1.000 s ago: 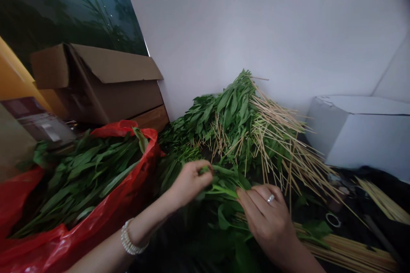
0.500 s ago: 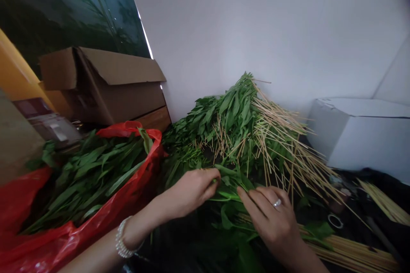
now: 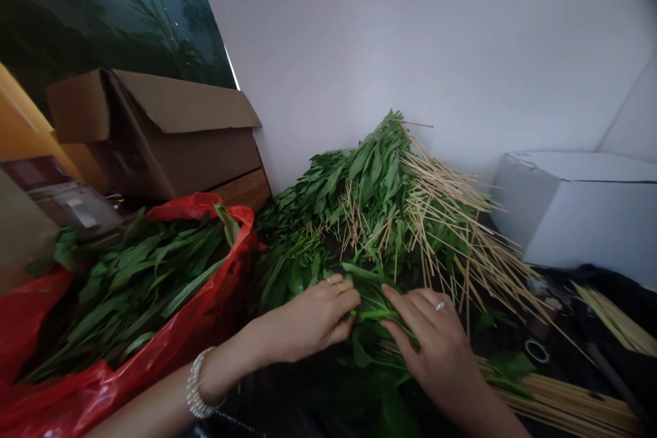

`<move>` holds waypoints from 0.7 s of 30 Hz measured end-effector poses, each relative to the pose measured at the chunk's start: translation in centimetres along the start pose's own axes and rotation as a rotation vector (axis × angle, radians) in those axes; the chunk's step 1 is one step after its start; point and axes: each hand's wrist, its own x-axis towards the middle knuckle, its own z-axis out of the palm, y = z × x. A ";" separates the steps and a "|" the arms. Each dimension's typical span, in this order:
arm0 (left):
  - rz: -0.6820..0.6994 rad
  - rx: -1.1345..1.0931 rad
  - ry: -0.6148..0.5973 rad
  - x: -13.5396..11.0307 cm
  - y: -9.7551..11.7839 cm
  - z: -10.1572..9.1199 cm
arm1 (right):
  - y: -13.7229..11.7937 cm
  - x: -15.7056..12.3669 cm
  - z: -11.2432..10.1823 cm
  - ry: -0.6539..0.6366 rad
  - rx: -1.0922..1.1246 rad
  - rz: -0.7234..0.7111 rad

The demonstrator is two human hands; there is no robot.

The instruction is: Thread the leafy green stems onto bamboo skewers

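My left hand (image 3: 314,318), with a pearl bracelet at the wrist, pinches green leafy stems (image 3: 370,308) low in the middle. My right hand (image 3: 436,342), wearing a ring, presses its fingers on the same stems from the right. Both hands rest at the front of a big pile of leafy greens threaded on bamboo skewers (image 3: 390,212), which leans against the white wall.
A red plastic bag (image 3: 169,349) full of loose greens lies at the left. Cardboard boxes (image 3: 154,137) stand behind it. A white box (image 3: 580,212) sits at the right. Bare bamboo skewers (image 3: 559,407) lie in bundles at the lower right, near a small ring-shaped object (image 3: 534,352).
My left hand has dropped lower and closed in toward my right hand, so both now meet on the same stems. The view shifted slightly.
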 end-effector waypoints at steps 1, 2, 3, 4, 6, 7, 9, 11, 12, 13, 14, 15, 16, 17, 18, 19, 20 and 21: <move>0.002 0.036 0.003 0.0 -0.2 0.1 | 0.1 0.0 0.1 -0.034 0.067 0.068; 0.006 0.070 0.005 0.0 -0.3 0.1 | 0.2 -0.1 0.2 -0.078 0.136 0.122; 0.011 0.102 0.008 0.0 -0.4 0.2 | 0.1 -0.1 0.2 -0.124 0.203 0.158; 0.016 0.129 0.013 0.0 -0.5 0.3 | 0.0 -0.1 0.3 -0.166 0.262 0.178; 0.009 0.168 0.049 0.0 -0.4 0.6 | -0.4 0.0 0.3 -0.217 0.335 0.193; -0.008 0.173 0.083 0.1 -0.2 0.8 | -0.6 0.1 0.4 -0.217 0.351 0.194; -0.062 0.128 0.178 0.5 0.0 1.4 | -1.1 0.4 0.3 -0.184 0.364 0.190; -0.133 0.015 0.286 1.0 -0.3 1.9 | -1.3 0.6 0.2 -0.130 0.363 0.193; -0.188 -0.064 0.349 1.2 -0.8 2.0 | -1.3 0.7 0.1 -0.104 0.356 0.193; -0.261 -0.154 0.422 1.2 -1.5 1.9 | -1.2 0.7 0.0 -0.080 0.344 0.193; -0.354 -0.242 0.515 1.2 -2.4 1.5 | -1.0 0.6 -0.1 -0.057 0.329 0.191; -0.467 -0.347 0.612 1.0 -3.3 0.9 | -0.8 0.5 -0.2 -0.039 0.311 0.190; -0.572 -0.427 0.728 0.6 -4.2 0.1 | -0.6 0.4 -0.2 -0.025 0.293 0.191; -0.634 -0.474 0.840 0.1 -4.9 -0.7 | -0.4 0.3 -0.2 -0.016 0.277 0.193; -0.643 -0.494 0.901 -0.4 -5.2 -1.6 | -0.3 0.2 -0.1 -0.008 0.265 0.194; -0.632 -0.490 0.877 -0.9 -5.2 -2.3 | -0.3 0.1 0.0 0.000 0.255 0.187; -0.617 -0.452 0.832 -1.2 -4.7 -2.8 | -0.4 0.0 0.2 0.004 0.246 0.174; -0.582 -0.395 0.772 -1.5 -4.0 -3.0 | -0.5 0.0 0.3 0.006 0.236 0.156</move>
